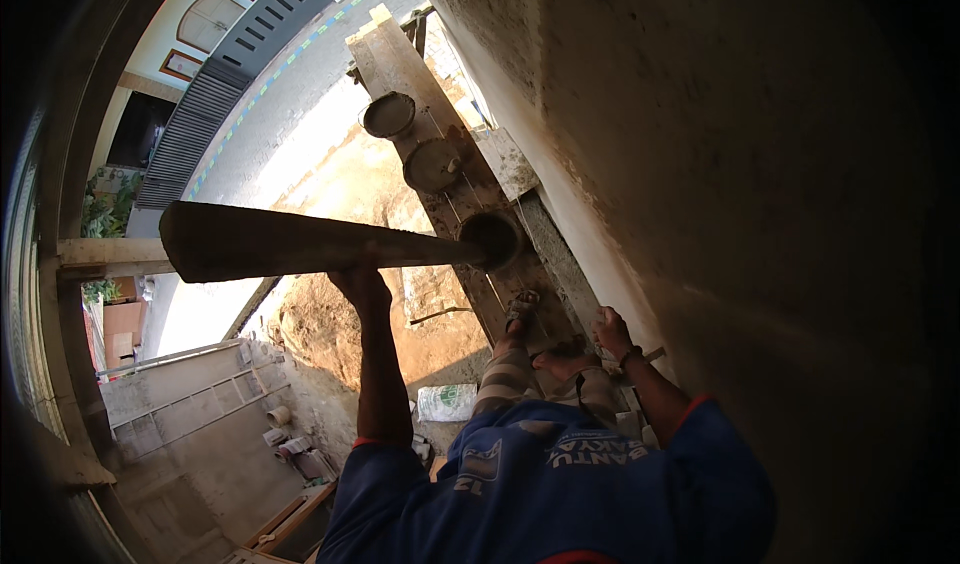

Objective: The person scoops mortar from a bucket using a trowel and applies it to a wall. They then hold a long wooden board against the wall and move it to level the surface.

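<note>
My left hand [362,282] is closed round the underside of a long, dark, board-like piece [290,242], its fingers partly hidden by it. The broad end lies toward the left and appears nearest to me. The narrow end overlaps the rim of a round bucket [492,236] in view; whether it touches the bucket I cannot tell. Beside the wall, my right hand [612,332] has its fingers curled in. Shadow hides what it holds, if anything. My sandalled feet [520,307] stand at the near part of the plank walkway [400,64].
Two more mortar-stained buckets [388,115] stand farther along the planks. A rough plastered wall [720,204] rises close on my right. Sunlit ground [340,184] lies well below on the left. A ladder [200,404] and a white sack [446,402] are lower down.
</note>
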